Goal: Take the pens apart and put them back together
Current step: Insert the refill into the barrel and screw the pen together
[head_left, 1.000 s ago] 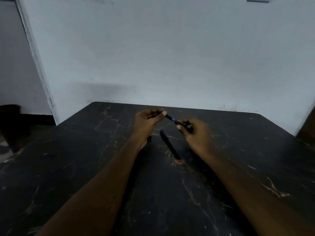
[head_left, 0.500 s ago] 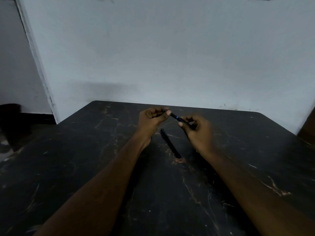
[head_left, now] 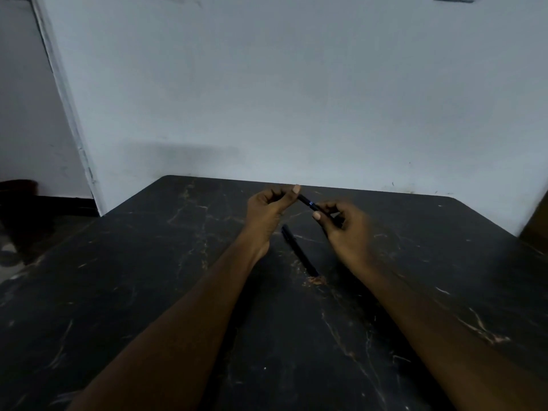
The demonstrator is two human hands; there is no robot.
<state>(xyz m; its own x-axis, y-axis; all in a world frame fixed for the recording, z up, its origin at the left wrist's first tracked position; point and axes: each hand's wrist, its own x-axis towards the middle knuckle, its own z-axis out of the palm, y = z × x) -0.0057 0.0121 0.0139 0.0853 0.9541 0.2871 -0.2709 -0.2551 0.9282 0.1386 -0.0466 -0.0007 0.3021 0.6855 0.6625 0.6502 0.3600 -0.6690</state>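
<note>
Nearest, second slim black pen (head_left: 299, 250) lies flat on dark scratched marble-look table (head_left: 148, 277), just beneath and between both hands, untouched. Beyond, left hand (head_left: 268, 210) and right hand (head_left: 345, 225) each pinch one end of thin black pen with blue band (head_left: 308, 203), fingers closed on it, held above table. Likely pulling or twisting apart: keep pull along axis, grip firm, watch for small parts dropping.

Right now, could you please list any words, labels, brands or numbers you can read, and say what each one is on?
None can be read.
Held pen, between left hand and right hand: only a blue band, no legible print.
Pen on the table: too dark to tell.
Table and wall: only scuffs.
</note>
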